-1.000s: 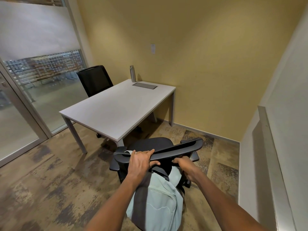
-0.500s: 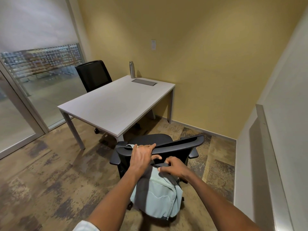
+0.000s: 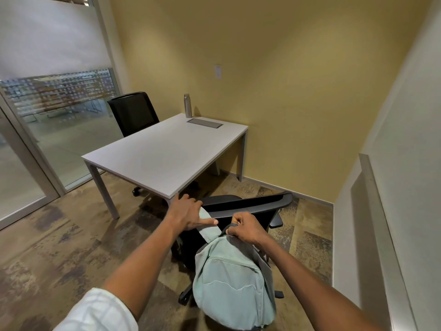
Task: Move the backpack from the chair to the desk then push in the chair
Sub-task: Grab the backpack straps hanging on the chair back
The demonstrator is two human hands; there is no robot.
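Note:
A pale teal backpack point(image 3: 231, 283) hangs behind the backrest of a black office chair point(image 3: 257, 205), close in front of me. My right hand point(image 3: 245, 228) is closed around the grey top handle of the pack. My left hand point(image 3: 188, 212) lies over the teal shoulder strap point(image 3: 210, 229) at the backrest's left top corner, fingers curled over the far side and thumb stretched along the strap. The white desk point(image 3: 162, 154) stands just beyond the chair, its near corner touching distance from my left hand. The chair's seat is mostly hidden by the backrest and my hands.
A steel bottle point(image 3: 187, 105) and a grey cable hatch point(image 3: 204, 123) sit at the desk's far end by the yellow wall. A second black chair point(image 3: 133, 113) stands on the desk's far left side. Glass panels point(image 3: 71, 130) are at left, a white half wall point(image 3: 381, 211) at right.
My left hand has shifted from the backrest's top edge onto the strap. My right hand has risen with the handle, and the backpack sits higher and nearer to me.

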